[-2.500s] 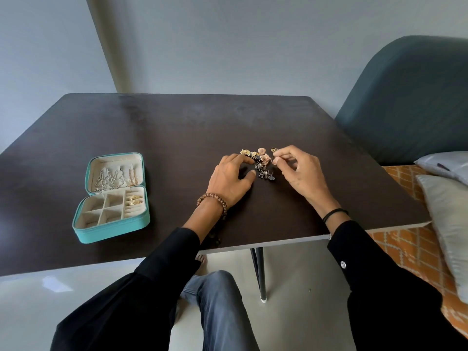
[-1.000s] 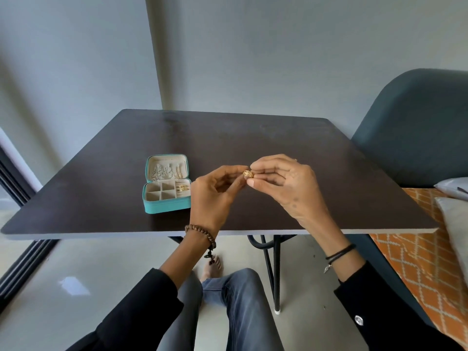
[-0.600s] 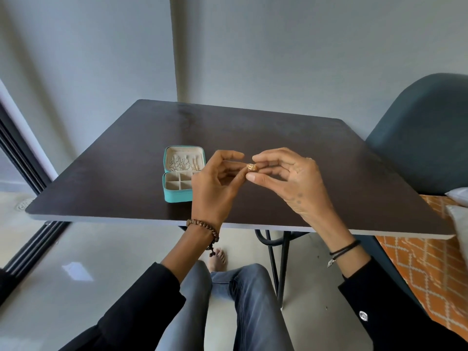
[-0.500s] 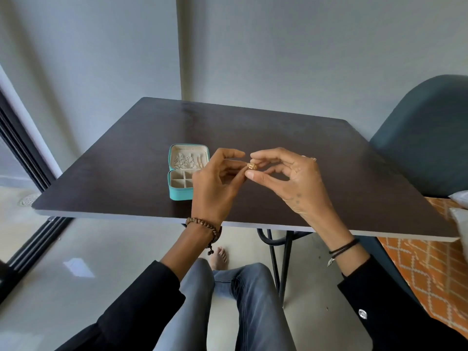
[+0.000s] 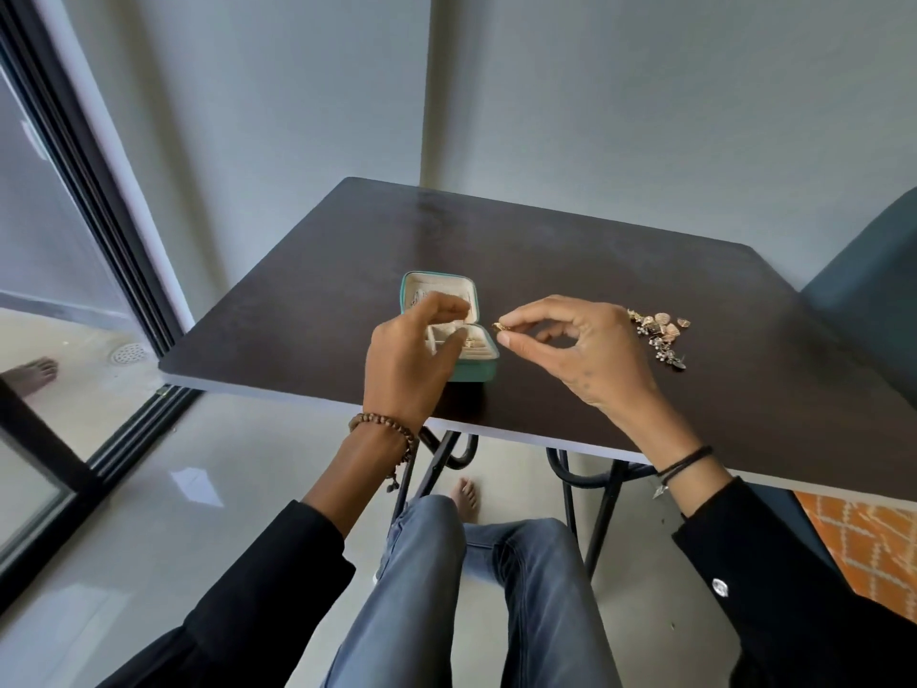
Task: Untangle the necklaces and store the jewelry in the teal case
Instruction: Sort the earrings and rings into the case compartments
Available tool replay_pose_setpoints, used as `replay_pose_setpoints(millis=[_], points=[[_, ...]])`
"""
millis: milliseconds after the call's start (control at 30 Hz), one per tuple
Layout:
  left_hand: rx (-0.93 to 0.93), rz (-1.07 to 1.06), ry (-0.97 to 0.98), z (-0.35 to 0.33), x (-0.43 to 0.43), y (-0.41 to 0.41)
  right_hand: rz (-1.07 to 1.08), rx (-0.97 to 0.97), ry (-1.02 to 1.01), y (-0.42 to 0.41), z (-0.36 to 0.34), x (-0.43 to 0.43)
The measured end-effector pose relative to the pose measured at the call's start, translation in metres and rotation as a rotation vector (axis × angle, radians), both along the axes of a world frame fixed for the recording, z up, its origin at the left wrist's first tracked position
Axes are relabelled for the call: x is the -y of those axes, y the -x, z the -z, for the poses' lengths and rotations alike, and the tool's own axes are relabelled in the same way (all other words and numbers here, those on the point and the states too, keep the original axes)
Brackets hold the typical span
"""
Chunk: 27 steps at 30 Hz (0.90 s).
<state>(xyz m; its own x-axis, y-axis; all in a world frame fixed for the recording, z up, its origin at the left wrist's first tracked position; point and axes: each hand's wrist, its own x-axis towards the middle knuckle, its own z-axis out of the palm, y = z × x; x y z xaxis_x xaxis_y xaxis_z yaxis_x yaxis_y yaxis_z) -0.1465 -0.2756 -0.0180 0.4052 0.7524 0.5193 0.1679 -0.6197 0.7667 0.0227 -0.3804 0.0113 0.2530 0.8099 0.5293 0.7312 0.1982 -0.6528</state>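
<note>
The teal case [image 5: 474, 373] lies open on the dark table [image 5: 595, 270], with chains in its lid and compartments in its base. My left hand [image 5: 409, 357] hovers in front of the case and hides part of it; its fingers are loosely curved, thumb and forefinger apart, holding nothing I can see. My right hand [image 5: 583, 352] is raised just right of the case and pinches a small gold piece [image 5: 498, 326] between thumb and forefinger. A tangled heap of gold and silver jewelry [image 5: 660, 335] sits on the table behind my right hand.
A teal chair back [image 5: 863, 300] stands at the table's right side, with orange patterned fabric [image 5: 863, 543] below it. A dark-framed glass door [image 5: 84, 201] runs along the left. My knees are under the table's near edge.
My left hand has let go of the gold piece and moved left over the case. My right hand alone keeps the piece. The view has swung left, bringing the jewelry heap into sight.
</note>
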Motion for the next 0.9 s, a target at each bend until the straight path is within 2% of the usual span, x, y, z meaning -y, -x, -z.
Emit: replay_pose_setpoints(millis=[200,633,900], points=[[-0.134,-0.049,0.124,0.023,-0.009,0.015,-0.014,0.097,0.103,0.003,0.013,-0.017],[-0.023,-0.011,0.209,0.04,-0.006,0.02,-0.086,0.217,0.179,0.009,0.027,-0.025],[-0.023,-0.008,0.223,0.042,-0.006,0.02,-0.075,0.298,0.264,0.011,0.03,-0.026]])
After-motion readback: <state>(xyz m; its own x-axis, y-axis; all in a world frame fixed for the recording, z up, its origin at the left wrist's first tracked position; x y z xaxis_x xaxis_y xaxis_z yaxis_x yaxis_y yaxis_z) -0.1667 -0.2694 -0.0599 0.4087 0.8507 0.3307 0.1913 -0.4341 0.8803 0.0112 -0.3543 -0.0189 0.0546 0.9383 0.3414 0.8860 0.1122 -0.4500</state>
